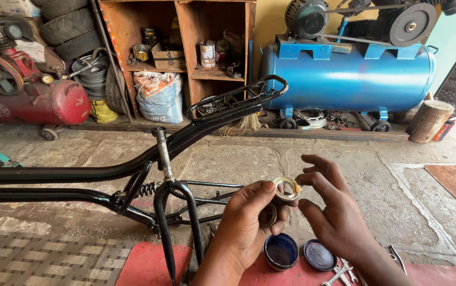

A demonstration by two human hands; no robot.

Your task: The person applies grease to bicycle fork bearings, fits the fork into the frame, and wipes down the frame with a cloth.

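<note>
My left hand (pixel 246 228) pinches a small metal ring, a bearing cup (pixel 286 188), between thumb and forefinger, with a yellowish smear on its rim. A second darker ring (pixel 268 215) rests in the same hand's palm. My right hand (pixel 333 212) is right beside the ring, fingers spread, fingertips touching its right edge. Below the hands sit a small open blue tin (pixel 281 251) with dark contents and its blue lid (pixel 319 255). A black bicycle frame (pixel 132 175) lies to the left on the floor.
Spanners (pixel 344 271) lie on a red mat (pixel 148 265) by the tin. A blue compressor tank (pixel 347 77), a red compressor (pixel 53 100), wooden shelves (pixel 185 37), stacked tyres (pixel 69 26) and a wooden stump (pixel 428 121) line the back.
</note>
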